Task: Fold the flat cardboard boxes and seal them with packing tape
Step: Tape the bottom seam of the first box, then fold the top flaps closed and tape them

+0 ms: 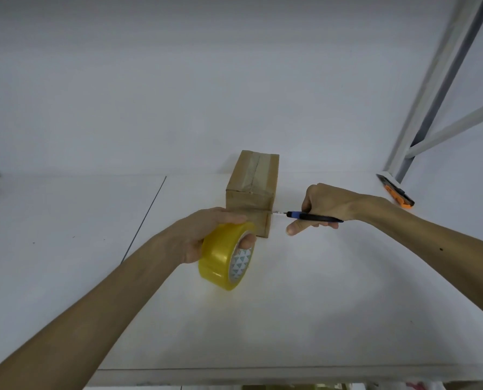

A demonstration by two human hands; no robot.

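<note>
Tape already runs along the folded cardboard box (253,190) on the white table (319,291); left hand (203,235) grips the tape roll (226,256), right hand (323,205) holds a blue-tipped cutter (310,216) at the strip, probably severing it.

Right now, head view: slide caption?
Left hand grips packing tape roll; right hand holds blue-tipped knife, blade at edge of taped cardboard box.

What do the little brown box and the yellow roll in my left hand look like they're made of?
The small brown box looks like matte cardboard: dull tan faces, creased folds, shinier tape along its top seam. The yellow roll looks like glossy translucent plastic tape, with highlights on its band; its printed core is probably paper.
</note>
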